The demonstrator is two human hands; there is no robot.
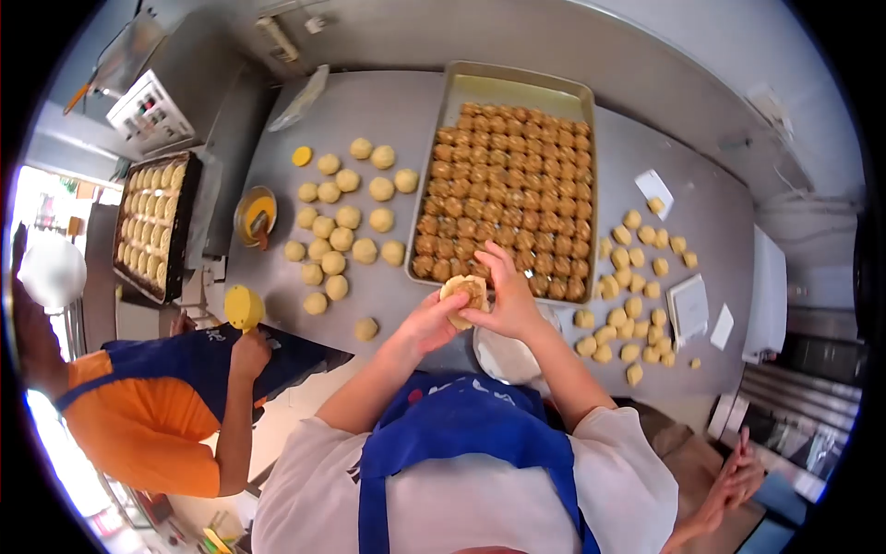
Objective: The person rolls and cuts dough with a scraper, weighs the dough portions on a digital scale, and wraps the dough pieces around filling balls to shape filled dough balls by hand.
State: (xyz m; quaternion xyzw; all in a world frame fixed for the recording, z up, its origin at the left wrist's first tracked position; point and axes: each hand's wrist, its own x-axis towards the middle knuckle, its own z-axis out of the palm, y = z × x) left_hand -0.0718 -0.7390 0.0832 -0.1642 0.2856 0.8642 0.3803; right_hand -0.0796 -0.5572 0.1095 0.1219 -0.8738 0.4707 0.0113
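Note:
In my left hand [431, 319] lies a flattened dough round [464, 323] with a brown filling ball [469, 292] on it, the dough partly cupped around the filling. My right hand [506, 300] touches the right side of the dough with its thumb, its other fingers raised and apart. Both hands are just in front of a large metal tray [520, 78] that holds rows of brown balls [517, 175]. Below my right hand is a round bowl of white powder [508, 358], partly hidden by that hand and forearm.
Pale dough balls [341, 239] lie left of the tray, beside a bowl with yellow liquid [256, 217]. Small dough pieces [623, 319] and a white scraper [688, 307] lie right. A co-worker in orange [148, 425] holds a yellow object [243, 307]. Another person's hands [734, 475] show lower right.

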